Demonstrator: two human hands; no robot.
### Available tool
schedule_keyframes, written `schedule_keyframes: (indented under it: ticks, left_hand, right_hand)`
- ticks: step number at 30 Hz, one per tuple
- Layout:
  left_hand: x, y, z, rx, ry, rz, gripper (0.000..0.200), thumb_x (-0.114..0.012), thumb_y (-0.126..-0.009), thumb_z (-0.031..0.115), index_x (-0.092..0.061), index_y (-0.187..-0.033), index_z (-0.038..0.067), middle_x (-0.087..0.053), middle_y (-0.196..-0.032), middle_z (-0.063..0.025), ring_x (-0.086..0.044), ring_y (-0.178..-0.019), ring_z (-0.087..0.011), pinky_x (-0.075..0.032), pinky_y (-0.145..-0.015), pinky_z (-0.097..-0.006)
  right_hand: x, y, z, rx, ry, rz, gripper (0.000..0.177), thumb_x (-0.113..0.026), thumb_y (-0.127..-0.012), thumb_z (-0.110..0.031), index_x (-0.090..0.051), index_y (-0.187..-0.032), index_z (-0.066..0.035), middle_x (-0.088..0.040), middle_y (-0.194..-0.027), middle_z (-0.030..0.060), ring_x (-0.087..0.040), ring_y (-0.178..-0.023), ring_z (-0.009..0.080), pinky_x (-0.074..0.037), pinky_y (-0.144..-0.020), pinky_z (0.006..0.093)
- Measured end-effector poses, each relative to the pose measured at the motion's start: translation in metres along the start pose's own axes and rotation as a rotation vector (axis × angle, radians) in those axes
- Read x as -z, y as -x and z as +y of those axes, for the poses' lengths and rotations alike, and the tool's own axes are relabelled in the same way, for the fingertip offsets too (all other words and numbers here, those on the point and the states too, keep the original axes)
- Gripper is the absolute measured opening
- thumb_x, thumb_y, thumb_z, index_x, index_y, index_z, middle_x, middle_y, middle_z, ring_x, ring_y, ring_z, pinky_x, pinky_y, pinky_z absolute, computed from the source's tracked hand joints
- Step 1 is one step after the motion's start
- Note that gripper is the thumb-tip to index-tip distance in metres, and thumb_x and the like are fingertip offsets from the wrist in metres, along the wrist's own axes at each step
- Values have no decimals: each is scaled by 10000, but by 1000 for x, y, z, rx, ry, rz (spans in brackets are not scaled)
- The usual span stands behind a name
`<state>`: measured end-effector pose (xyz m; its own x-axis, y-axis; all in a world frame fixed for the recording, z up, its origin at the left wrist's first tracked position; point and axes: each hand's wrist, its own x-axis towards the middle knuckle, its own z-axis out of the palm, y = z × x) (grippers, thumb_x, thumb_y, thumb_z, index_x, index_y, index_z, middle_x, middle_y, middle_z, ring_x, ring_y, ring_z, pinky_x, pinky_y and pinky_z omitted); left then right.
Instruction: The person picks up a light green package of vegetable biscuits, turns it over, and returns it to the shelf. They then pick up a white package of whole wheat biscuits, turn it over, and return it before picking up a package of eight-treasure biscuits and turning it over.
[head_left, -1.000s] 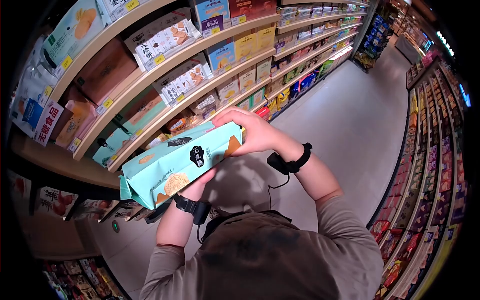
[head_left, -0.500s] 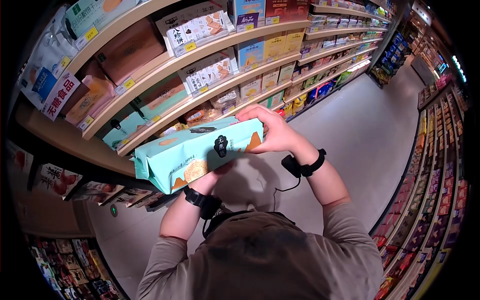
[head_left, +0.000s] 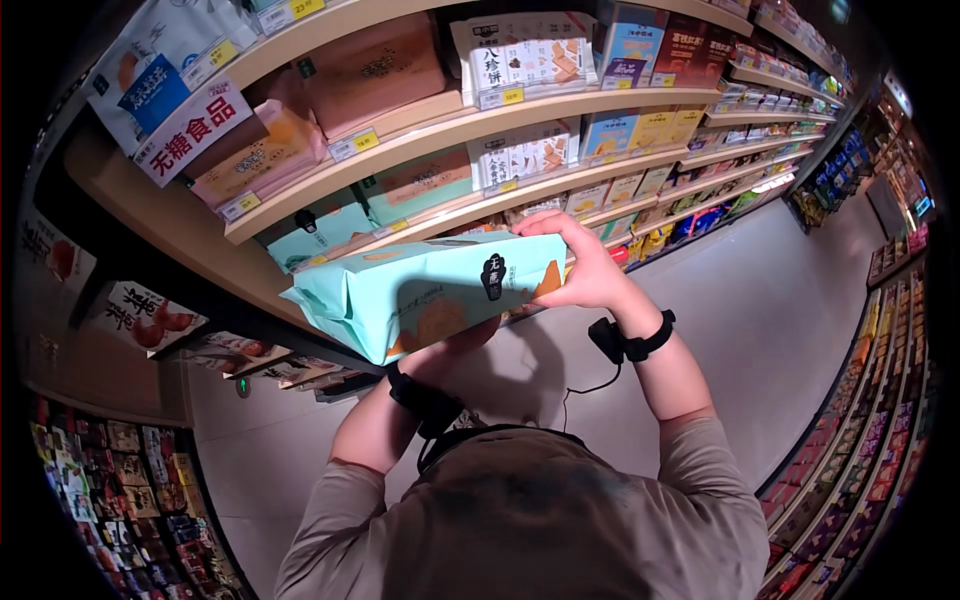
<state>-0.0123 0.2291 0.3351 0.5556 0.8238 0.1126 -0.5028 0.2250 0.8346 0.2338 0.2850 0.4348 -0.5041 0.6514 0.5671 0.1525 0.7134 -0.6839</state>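
Observation:
A long mint-green biscuit packet (head_left: 410, 295) with a black label and orange patches is held up, tilted, in front of the shelves. My right hand (head_left: 580, 262) is closed around its right end, with the thumb on the near face and the fingers over the top. Beneath the packet, my left hand (head_left: 470, 342) supports the underside; its fingers are mostly hidden. A similar mint-green packet (head_left: 320, 236) stands on the shelf just behind the left end.
Shelves (head_left: 560, 108) of boxed and bagged snacks curve along the front. A white sign (head_left: 195, 130) hangs at the upper left. Another stocked shelf (head_left: 850, 440) lines the right side, with grey floor (head_left: 720, 300) between. A black cable (head_left: 590, 388) hangs from my right wrist strap.
The view has shifted, so the shelves appear lower and farther right. The packet has turned slightly, its left end looking nearer, and shadow now covers its front. Both hands keep hold of it.

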Motion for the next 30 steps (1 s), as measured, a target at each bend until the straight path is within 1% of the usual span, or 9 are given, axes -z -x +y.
schedule_keyframes:
  ticks: [13,15,17,19,21,25,28,29,30]
  left_hand:
    - [62,-26,51,-178,-601,165,448,-547,-929,258,-446,-1281,0,-478,-1311,-166,-497,-1186,-292,-460,-986,-314]
    - [62,-27,67,105,920,64,501,-569,-914,256,-408,-1318,6,-484,-1307,-173,-513,-1176,-329,-488,-956,-322]
    - [52,-23,87,190,883,181,563,-601,-885,230,-374,-1351,9,-497,-1294,-183,-516,-1173,-358,-507,-914,-358]
    - [57,-16,95,106,316,78,514,-497,-929,316,-409,-1313,-14,-531,-1249,-202,-557,-1109,-347,-477,-954,-412]
    - [79,-13,96,170,635,103,607,-331,-963,439,-365,-1316,-54,-506,-1256,-257,-584,-1064,-391,-500,-904,-464]
    - [105,-3,96,77,315,249,613,-274,-982,429,-388,-1277,-96,-552,-1172,-297,-622,-988,-396,-543,-823,-472]
    - [144,4,94,-218,-799,-119,620,-281,-982,489,-349,-1343,-11,-518,-1260,-231,-624,-954,-363,-543,-792,-448]
    - [128,5,112,-222,-805,-120,620,-281,-982,489,-349,-1343,-11,-518,-1260,-231,-624,-954,-363,-543,-792,-448]
    - [95,9,140,-71,-356,137,651,-316,-966,524,-323,-1368,13,-488,-1300,-207,-611,-979,-350,-541,-793,-439]
  right_hand:
    - [-62,-65,18,-143,-274,89,731,-871,-565,-107,-447,-1160,-84,-536,-1183,83,-502,-1132,184,-394,-981,352]
    - [-65,-66,20,-167,-190,107,743,-869,-562,-96,-449,-1174,-73,-534,-1147,44,-496,-1100,146,-395,-962,323]
    - [-71,-66,21,-261,-291,124,744,-865,-566,-92,-450,-1183,-68,-530,-1123,23,-495,-1072,132,-395,-946,307]
    - [-79,-62,23,-250,-311,172,753,-862,-571,-83,-446,-1198,-61,-529,-1113,11,-495,-1060,123,-394,-942,297]
    - [-84,-55,22,-214,-427,296,725,-843,-601,-38,-457,-1214,-58,-536,-1112,25,-496,-1076,113,-403,-949,291]
    - [-87,-42,26,-236,-430,415,743,-819,-613,17,-429,-1241,-55,-529,-1130,28,-496,-1088,120,-399,-961,294]
    - [-90,-38,18,-288,-467,450,727,-805,-608,24,-434,-1230,-47,-537,-1134,28,-506,-1092,128,-396,-964,292]
    - [-90,-39,17,-324,-498,473,734,-804,-594,13,-436,-1227,-45,-544,-1139,28,-511,-1094,130,-391,-969,290]
    - [-90,-39,15,-331,-528,498,686,-796,-626,-30,-449,-1218,-43,-546,-1140,35,-512,-1096,141,-389,-967,293]
